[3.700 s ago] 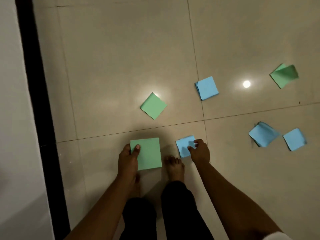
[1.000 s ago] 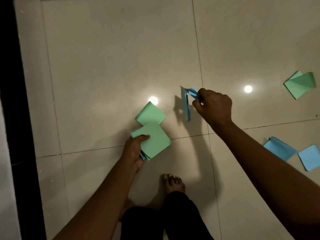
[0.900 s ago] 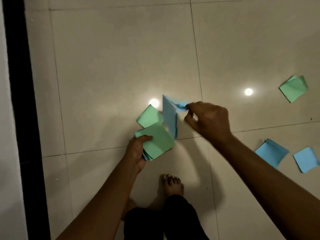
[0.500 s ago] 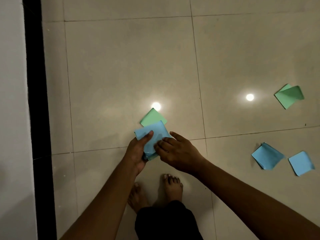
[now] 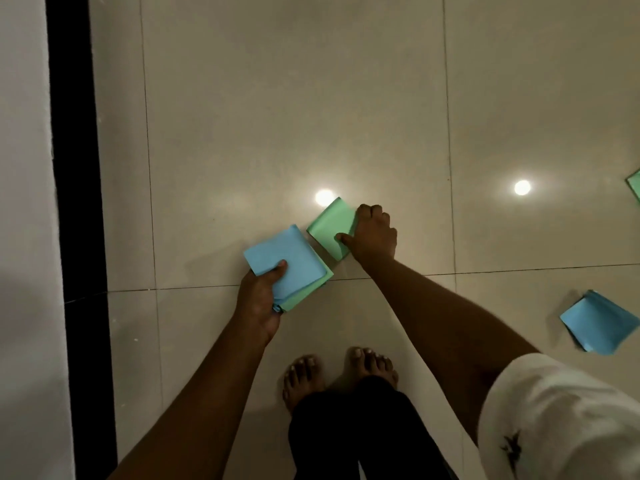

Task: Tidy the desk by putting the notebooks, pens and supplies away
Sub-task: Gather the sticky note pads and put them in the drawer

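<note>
While the left hand (image 5: 263, 296) grips a stack of square papers (image 5: 287, 263), blue on top and green beneath, with the thumb pressed on the blue face, the right hand (image 5: 375, 237) sits at two o'clock from it. Its thumb and curled fingers pinch the edge of a green pad (image 5: 330, 225). Whether that pad rests flat on the tiled floor (image 5: 277, 116) is hard to tell. A curled blue sheet (image 5: 599, 323) lies at four o'clock, well apart, and a green sheet (image 5: 635, 188) is cut off at three o'clock. Bare feet (image 5: 304, 375) stand at six o'clock.
</note>
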